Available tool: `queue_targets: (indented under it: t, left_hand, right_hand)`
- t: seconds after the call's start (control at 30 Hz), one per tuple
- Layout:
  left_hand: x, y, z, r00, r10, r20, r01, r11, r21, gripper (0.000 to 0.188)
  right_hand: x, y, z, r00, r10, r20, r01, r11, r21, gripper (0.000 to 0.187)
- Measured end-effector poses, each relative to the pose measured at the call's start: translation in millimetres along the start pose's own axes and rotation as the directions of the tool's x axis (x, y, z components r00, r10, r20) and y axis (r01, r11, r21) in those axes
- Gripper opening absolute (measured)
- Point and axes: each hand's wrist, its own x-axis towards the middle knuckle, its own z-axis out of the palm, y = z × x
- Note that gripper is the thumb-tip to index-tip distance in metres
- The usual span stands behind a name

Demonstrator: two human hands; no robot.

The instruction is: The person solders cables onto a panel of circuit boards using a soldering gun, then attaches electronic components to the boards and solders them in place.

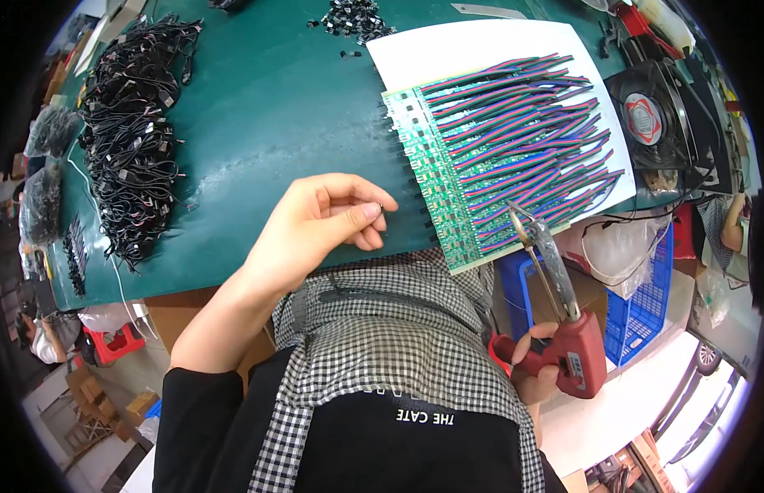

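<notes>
My right hand [533,361] grips a red soldering gun [581,355] by its handle. Its long tip points up and away, over the near end of a green circuit board panel [435,164]; I cannot tell whether it touches. Rows of red, green, blue and black wires [521,131] run rightward from the panel. Left of the panel, my left hand [336,218] is held above the table with thumb and forefinger pinched together. A tiny dark piece seems to show at the fingertips, too small to name.
The panel lies on a white sheet [489,41] on the green table [267,107]. Black cables [135,140] are heaped at the left, small black connectors [353,20] at the far edge. A black fan [649,119] stands right, above a blue crate [637,312].
</notes>
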Motion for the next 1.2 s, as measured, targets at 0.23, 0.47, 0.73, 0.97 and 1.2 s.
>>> queue_targets:
  t: [0.23,0.47,0.73,0.97,1.2]
  left_hand:
    - [-13.7,-6.7,38.2,1.0,0.014,-0.022,-0.015,0.999,-0.051,0.016]
    - [-9.2,-16.4,57.1,0.998,0.034,-0.061,-0.034,0.999,-0.004,0.01]
    - [0.4,-26.8,63.5,0.99,0.062,-0.123,-0.076,0.991,-0.113,0.022]
    - [0.2,-29.0,61.4,0.989,0.088,-0.119,-0.1,0.99,-0.097,0.021]
    - [1.7,-29.2,59.4,0.991,0.077,-0.109,-0.088,0.992,-0.096,0.021]
  right_hand:
    - [-5.9,-0.9,-11.2,0.995,0.004,0.097,-0.008,0.999,0.041,0.079]
    - [-5.3,-6.9,-14.8,0.979,0.092,0.183,-0.076,0.993,-0.093,0.076]
    - [-14.5,16.3,-39.2,0.959,-0.046,0.279,0.172,0.88,-0.443,0.069]
    - [-24.6,39.8,-69.2,0.932,-0.055,0.358,0.211,0.885,-0.415,0.07]
    - [-28.2,39.8,-70.7,0.949,-0.022,0.314,0.161,0.891,-0.425,0.074]
